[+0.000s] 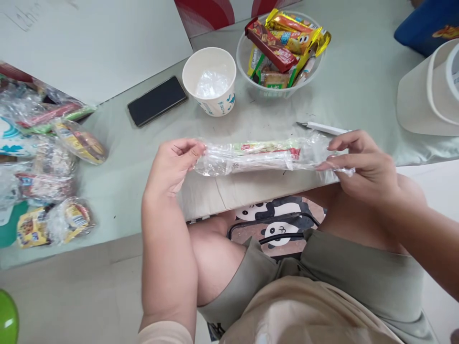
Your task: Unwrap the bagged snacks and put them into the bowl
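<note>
A long package in clear plastic wrap stretches between my hands, just above the near edge of the table. Inside the crinkled film show a green and red packet and a white strip. My left hand pinches its left end between thumb and fingers. At the opposite end, my right hand grips the loose film, the thumb partly hidden. Just beyond my right fingers lies a white pen-like tool with a dark pointed tip. A paper cup holding crumpled clear film stands beyond the package.
Behind stands a clear bowl of wrapped snacks, and a phone lies left of the cup. Several film-wrapped snack bundles crowd the table's left side. A white bucket stands at right, near a blue object.
</note>
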